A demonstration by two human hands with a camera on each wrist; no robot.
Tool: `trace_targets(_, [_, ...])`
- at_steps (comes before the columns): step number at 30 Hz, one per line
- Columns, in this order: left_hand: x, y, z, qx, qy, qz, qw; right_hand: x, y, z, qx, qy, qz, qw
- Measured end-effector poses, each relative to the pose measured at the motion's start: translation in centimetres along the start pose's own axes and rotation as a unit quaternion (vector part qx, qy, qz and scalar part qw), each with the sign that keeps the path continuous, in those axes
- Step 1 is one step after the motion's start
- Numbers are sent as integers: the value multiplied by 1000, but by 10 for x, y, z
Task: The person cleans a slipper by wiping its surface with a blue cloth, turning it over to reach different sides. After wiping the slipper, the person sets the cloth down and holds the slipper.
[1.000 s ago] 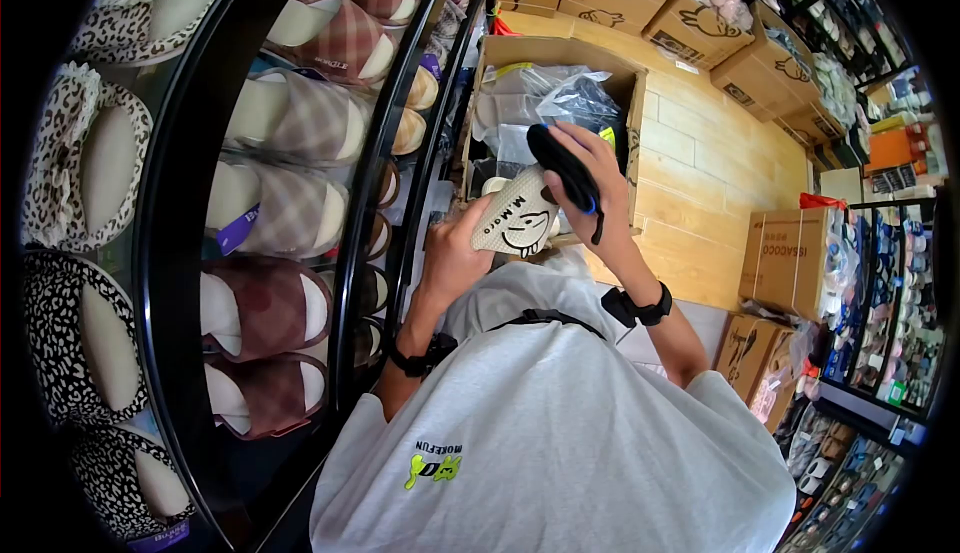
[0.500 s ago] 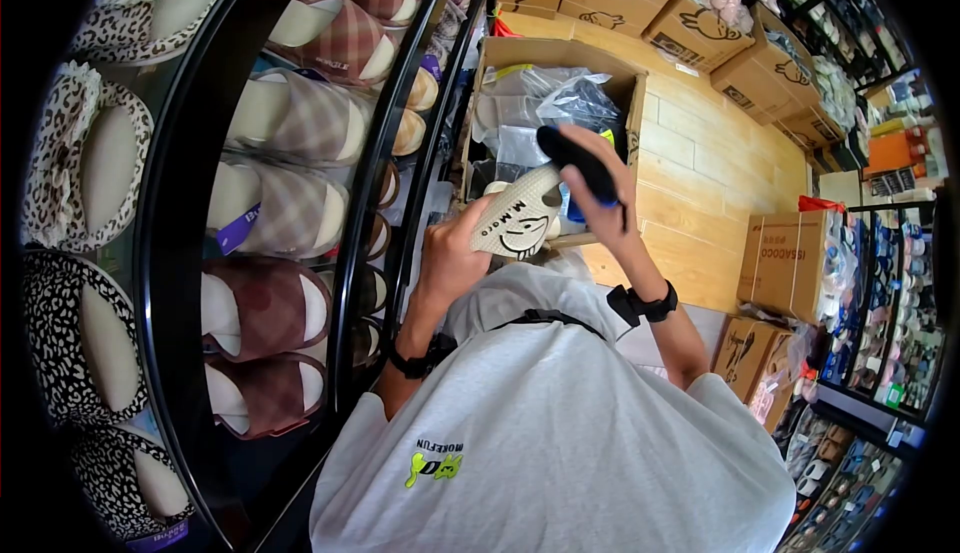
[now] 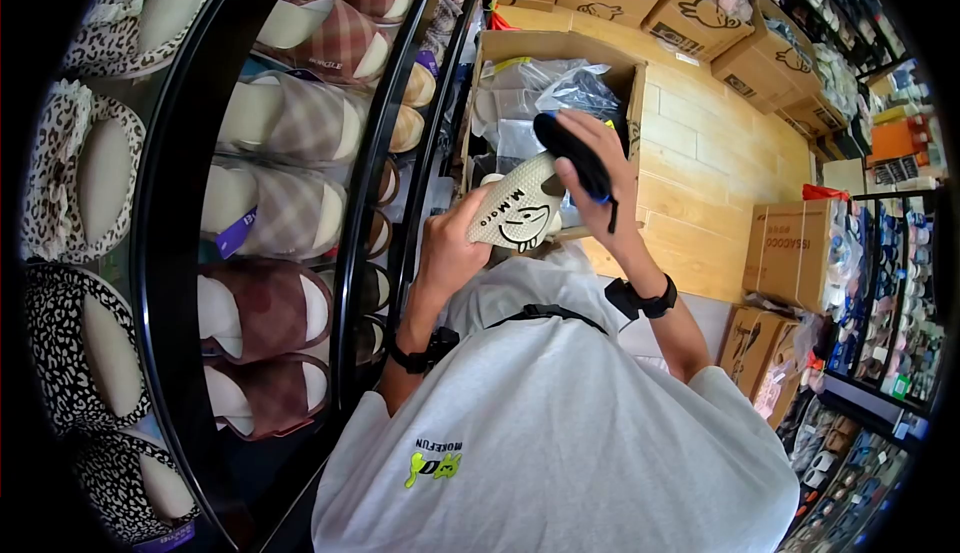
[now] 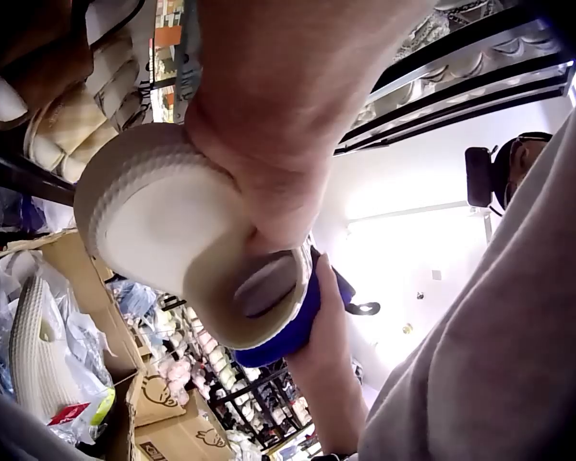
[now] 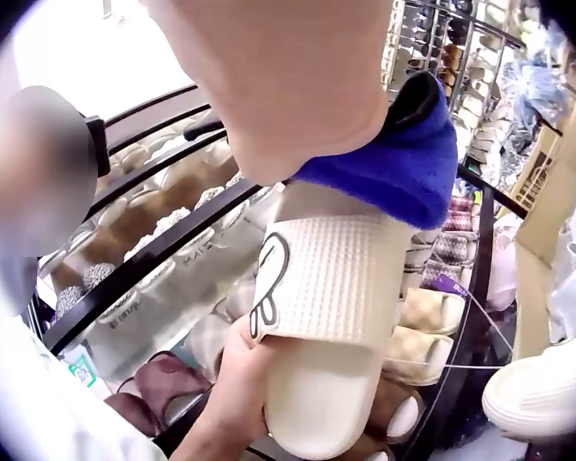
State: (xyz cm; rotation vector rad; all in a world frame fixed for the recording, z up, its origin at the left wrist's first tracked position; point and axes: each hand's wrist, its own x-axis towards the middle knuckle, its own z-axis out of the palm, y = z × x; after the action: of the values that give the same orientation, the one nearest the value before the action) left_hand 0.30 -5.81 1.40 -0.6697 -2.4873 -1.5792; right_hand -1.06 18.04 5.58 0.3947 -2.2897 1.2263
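Note:
My left hand (image 3: pixel 450 258) grips a cream slipper (image 3: pixel 515 215) with black lettering and a line-drawn face on its strap. In my right hand (image 3: pixel 608 188) is a black and blue cloth pad (image 3: pixel 572 158), held between thumb and fingers against the slipper's far end. The left wrist view shows the slipper's smooth footbed (image 4: pixel 168 226) and the pad's blue side (image 4: pixel 307 312) around the other end. From the right wrist, the blue plush (image 5: pixel 403 178) covers the end above the textured strap (image 5: pixel 341 279); how far it reaches inside is hidden.
An open carton (image 3: pixel 560 48) of plastic-wrapped slippers lies just beyond my hands. Black-framed racks (image 3: pixel 165 203) of slippers rise close on my left. More cartons (image 3: pixel 790 253) and stocked shelves line the right and far sides of the wooden floor (image 3: pixel 690 163).
My right hand and the pad shifted right, then slightly back left, against the slipper's end. The slipper moved a little left in my left hand.

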Motion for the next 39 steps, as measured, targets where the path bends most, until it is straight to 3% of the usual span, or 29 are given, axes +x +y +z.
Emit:
trace_targets(3, [0,0,1,32,-1,5,999,0,-13,2,-107,-41,-110,987])
trace_targets(7, [-5,-8,5,66,-33,-10,997,-15,-24,12,-184,-129,-182,957])
trace_targets(12, [-10,-10,5,62,-12,-9,998,-10,5,6,-90,-77,-137,983])
trace_targets(14, [-11,-13,6,38,-4,-17,999,-7,6,5,7,-19,-14,1000])
trace_targets(16, [-13,-12,5,17,5,-29,999,-7,12,9,130,18,154,979])
trace_targets(17, [-11,-11,4,-1,8,-40,999,-8,13,7,175,21,258,950])
trace_targets(19, [-9,-8,2,-20,10,-52,998,-7,22,4,207,40,510,834])
trace_targets(21, [-6,-6,1,-55,8,-75,996,-6,22,9,237,72,529,812])
trace_targets(24, [-2,-9,3,-49,9,-67,997,-5,19,13,218,98,507,828])
trace_targets(26, [-2,-8,2,-58,-2,-82,995,-1,11,11,170,49,287,942])
trace_targets(27, [-1,-7,2,-68,-14,-93,993,3,10,10,170,49,287,942])
trace_targets(29, [2,-5,3,-59,-19,-95,994,10,7,10,-3,38,26,999])
trace_targets(33, [2,-7,7,-16,-39,-101,994,8,-7,17,-154,-25,-101,983])
trace_targets(37, [0,-16,12,32,-24,-82,996,-3,-8,20,-215,-131,-208,945])
trace_targets(39, [-3,-22,12,31,-20,-55,998,-2,-3,15,-191,-136,-191,953])
